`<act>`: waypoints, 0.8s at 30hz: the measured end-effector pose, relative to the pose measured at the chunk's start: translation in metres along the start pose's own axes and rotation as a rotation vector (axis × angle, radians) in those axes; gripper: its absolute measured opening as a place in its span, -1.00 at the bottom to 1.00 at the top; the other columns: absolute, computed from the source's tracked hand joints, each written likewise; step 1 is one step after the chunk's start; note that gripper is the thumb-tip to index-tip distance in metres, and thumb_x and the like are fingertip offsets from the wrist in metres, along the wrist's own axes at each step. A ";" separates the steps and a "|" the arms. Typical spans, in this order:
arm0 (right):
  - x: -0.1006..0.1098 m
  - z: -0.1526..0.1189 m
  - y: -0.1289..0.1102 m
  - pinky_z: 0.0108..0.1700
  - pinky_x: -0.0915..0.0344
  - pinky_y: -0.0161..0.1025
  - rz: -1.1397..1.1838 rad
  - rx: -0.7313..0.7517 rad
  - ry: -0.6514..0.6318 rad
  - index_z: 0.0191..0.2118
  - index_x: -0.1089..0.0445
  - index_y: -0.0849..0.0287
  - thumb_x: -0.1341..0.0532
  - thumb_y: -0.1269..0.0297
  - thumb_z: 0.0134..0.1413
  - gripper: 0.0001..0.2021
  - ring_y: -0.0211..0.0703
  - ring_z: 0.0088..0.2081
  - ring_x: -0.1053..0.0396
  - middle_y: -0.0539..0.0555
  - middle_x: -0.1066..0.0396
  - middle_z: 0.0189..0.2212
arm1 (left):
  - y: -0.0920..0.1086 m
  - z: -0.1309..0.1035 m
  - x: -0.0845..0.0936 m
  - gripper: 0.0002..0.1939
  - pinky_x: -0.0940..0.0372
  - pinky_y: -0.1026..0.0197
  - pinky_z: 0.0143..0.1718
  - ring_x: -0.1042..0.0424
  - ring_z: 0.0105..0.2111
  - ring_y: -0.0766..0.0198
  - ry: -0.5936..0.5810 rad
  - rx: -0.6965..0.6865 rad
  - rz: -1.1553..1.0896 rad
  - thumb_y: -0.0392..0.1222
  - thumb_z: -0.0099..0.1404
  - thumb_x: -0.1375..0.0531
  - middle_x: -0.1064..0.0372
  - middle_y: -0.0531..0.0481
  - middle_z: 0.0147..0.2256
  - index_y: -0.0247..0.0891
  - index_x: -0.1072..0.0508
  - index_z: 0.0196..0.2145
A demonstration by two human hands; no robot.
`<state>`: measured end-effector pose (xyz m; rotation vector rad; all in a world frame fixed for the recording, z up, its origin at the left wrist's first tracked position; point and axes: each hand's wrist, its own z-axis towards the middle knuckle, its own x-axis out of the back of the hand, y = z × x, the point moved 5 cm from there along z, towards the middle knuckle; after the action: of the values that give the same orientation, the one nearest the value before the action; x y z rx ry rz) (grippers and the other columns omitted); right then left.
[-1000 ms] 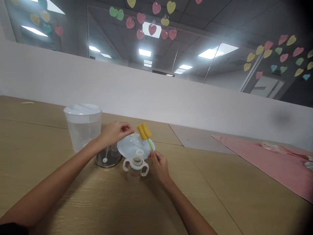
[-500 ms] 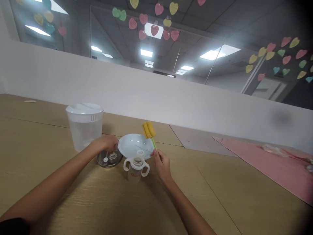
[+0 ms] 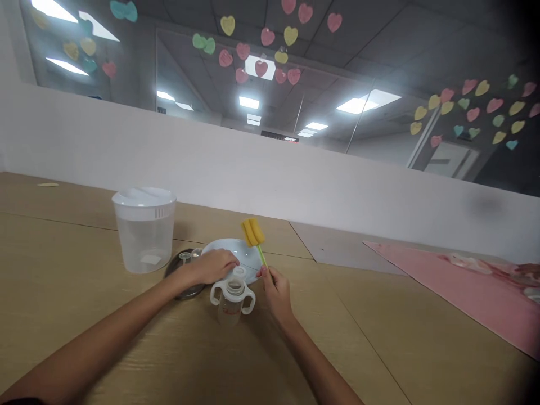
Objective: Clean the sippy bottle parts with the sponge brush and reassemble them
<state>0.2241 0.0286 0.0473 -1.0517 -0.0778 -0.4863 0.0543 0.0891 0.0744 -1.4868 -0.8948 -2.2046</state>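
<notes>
R hand [image 3: 277, 289], rt of 2-handled bottle [image 3: 231, 306], grips yellow sponge brush [image 3: 253, 232]; L hand [image 3: 217, 265] by white bowl [image 3: 252, 261] behind bottle, can't tell if holding anything

Left hand [image 3: 216, 266] palm down, right hand [image 3: 277, 290] curled (wrist [image 3: 290, 321] nearly straight).

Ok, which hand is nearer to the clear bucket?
Left. The left hand is just right of the clear bucket, by the white bowl; the right hand is farther right, holding the yellow sponge brush.
</notes>
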 end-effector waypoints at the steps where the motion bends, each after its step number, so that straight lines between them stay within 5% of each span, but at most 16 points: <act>1: 0.000 0.000 0.000 -0.52 0.01 -0.36 0.003 0.003 0.000 -0.52 -0.32 0.22 -0.02 -0.08 0.11 -0.55 -0.31 -0.59 -0.02 -0.12 -0.01 -0.69 | 0.002 0.005 -0.010 -0.64 -0.17 0.14 -0.01 -0.35 -0.06 0.12 -0.057 -0.028 -0.035 -0.20 0.30 0.04 -0.44 -0.15 -0.08 -0.23 -0.50 -0.12; 4: 0.000 0.000 0.000 -0.53 0.02 -0.36 0.002 0.017 -0.003 -0.53 -0.32 0.22 -0.02 -0.08 0.11 -0.54 -0.31 -0.59 -0.03 -0.11 -0.01 -0.70 | -0.002 0.014 -0.025 -0.71 -0.20 0.19 -0.11 -0.40 -0.16 0.11 -0.120 -0.003 -0.050 -0.21 0.21 -0.06 -0.50 -0.07 -0.19 -0.20 -0.55 -0.23; 9: -0.001 0.001 0.000 -0.52 0.02 -0.36 -0.011 0.027 -0.008 -0.53 -0.32 0.22 -0.02 -0.08 0.11 -0.55 -0.31 -0.59 -0.02 -0.11 -0.01 -0.69 | -0.015 0.015 -0.024 -0.74 -0.16 0.19 -0.44 -0.37 -0.49 0.14 -0.078 0.156 -0.062 -0.05 0.11 -0.15 -0.45 -0.08 -0.53 -0.27 -0.53 -0.54; 12: 0.000 0.001 0.000 -0.53 0.04 -0.36 -0.008 0.015 -0.001 -0.52 -0.32 0.23 -0.02 -0.08 0.11 -0.54 -0.31 -0.60 -0.02 -0.11 -0.01 -0.70 | -0.023 0.015 -0.013 -0.71 -0.10 0.23 -0.49 -0.30 -0.56 0.22 -0.019 0.209 -0.115 0.00 0.05 -0.19 -0.37 -0.02 -0.62 -0.29 -0.45 -0.60; 16: 0.001 0.000 -0.001 -0.53 0.03 -0.36 -0.005 0.005 0.012 -0.51 -0.32 0.23 -0.01 -0.07 0.12 -0.55 -0.32 -0.59 -0.02 -0.11 -0.03 -0.69 | -0.031 0.013 0.021 -0.55 -0.16 0.25 -0.38 -0.34 -0.41 0.21 0.164 0.212 -0.218 0.14 0.23 0.01 -0.42 -0.05 -0.43 -0.30 -0.43 -0.44; 20: 0.001 -0.002 -0.007 -0.51 0.00 -0.37 -0.019 0.060 0.003 -0.52 -0.31 0.22 -0.01 -0.05 0.14 -0.55 -0.32 -0.58 -0.03 -0.10 -0.06 -0.67 | -0.030 0.004 0.048 -0.51 -0.24 0.26 -0.29 -0.36 -0.29 0.22 0.381 0.254 -0.758 0.20 0.25 0.00 -0.40 -0.10 -0.29 -0.33 -0.39 -0.26; 24: -0.002 -0.005 -0.012 -0.51 0.01 -0.37 -0.106 0.157 -0.063 -0.53 -0.29 0.22 0.03 -0.02 0.18 -0.55 -0.33 -0.58 -0.01 -0.10 -0.04 -0.66 | -0.013 -0.002 0.050 -0.64 -0.27 0.28 -0.23 -0.38 -0.28 0.29 0.406 0.260 -1.356 0.05 0.18 -0.20 -0.40 -0.07 -0.25 -0.29 -0.40 -0.21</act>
<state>0.2162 0.0202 0.0534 -0.9123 -0.2245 -0.5341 0.0255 0.1007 0.1158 -0.1255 -2.3145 -2.7748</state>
